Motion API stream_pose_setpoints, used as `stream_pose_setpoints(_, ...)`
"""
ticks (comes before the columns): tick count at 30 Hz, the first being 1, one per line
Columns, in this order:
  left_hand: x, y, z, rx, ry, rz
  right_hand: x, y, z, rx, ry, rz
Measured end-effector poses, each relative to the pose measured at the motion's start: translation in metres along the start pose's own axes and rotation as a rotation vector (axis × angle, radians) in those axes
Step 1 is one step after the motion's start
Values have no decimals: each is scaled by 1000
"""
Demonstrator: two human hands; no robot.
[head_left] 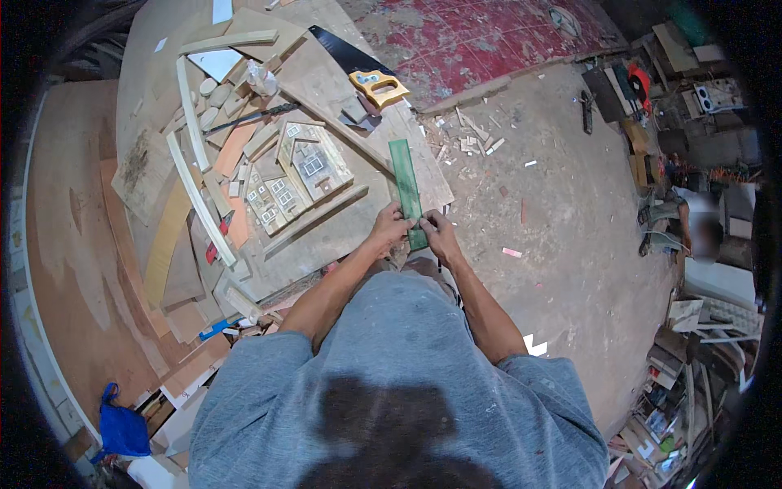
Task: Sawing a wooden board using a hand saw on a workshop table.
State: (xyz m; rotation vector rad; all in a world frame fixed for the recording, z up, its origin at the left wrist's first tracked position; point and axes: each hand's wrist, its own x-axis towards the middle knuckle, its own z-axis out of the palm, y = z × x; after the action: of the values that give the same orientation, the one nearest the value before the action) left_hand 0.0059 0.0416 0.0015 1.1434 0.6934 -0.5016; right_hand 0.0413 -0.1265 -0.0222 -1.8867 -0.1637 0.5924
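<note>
The largest surface is the wooden work board (314, 248), upper left of the frame; a model house (305, 167) stands on it. Next in size is the handsaw (350, 61), top centre, with dark blade and yellow handle. The green strip (404, 179) is located at frame centre, over the board's right edge; its long axis runs nearly vertical, upper end toward the top of the frame and leaning slightly left. Any marking on it is too small to read. A white panel (189, 389), lower left, carries a small dark printed mark. The left hand (392, 227) and right hand (438, 236), fingers bent, grip the strip's lower part from opposite edges. Small wood offcuts (472, 143) lie upper right of the strip
</note>
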Motion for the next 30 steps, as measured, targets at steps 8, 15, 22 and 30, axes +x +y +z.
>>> stream_pose_setpoints(8, 43, 17, -5, -166, 275, 20, 7, 28, 3, -84, 33, 58)
stream_pose_setpoints(15, 66, 20, 7, -138, 331, 75, 7, 35, 3, -107, 68, 15)
stream_pose_setpoints(22, 63, 23, 11, -111, 387, 95, 6, 31, 4, -158, 69, 8)
stream_pose_setpoints(30, 88, 3, -7, -113, 315, 119, 8, 28, 5, -189, 78, 1)
